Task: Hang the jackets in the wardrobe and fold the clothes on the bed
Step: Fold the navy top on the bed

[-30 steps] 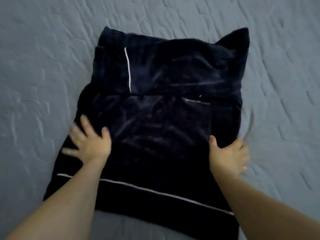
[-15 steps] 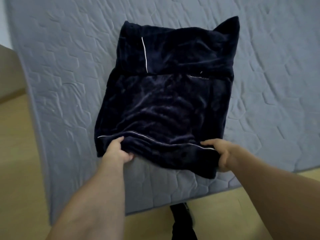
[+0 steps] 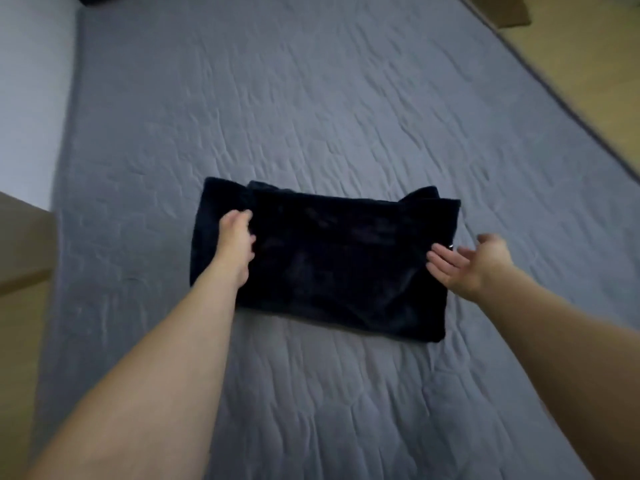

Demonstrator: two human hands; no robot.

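Navy velvety garment point(image 3: 332, 261) now folded in half on grey bed point(image 3: 311, 116), left hand point(image 3: 235, 237) fingers still clamped on it, right hand point(image 3: 474, 265) fingers released, apart.

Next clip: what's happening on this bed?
A person is folding a dark navy velvety garment on a grey quilted bedspread. The garment lies as a compact rectangle. The left hand rests on its left part with fingers curled at the upper fold; whether they pinch the fabric is unclear. The right hand is open, palm up, at the right edge, holding nothing.
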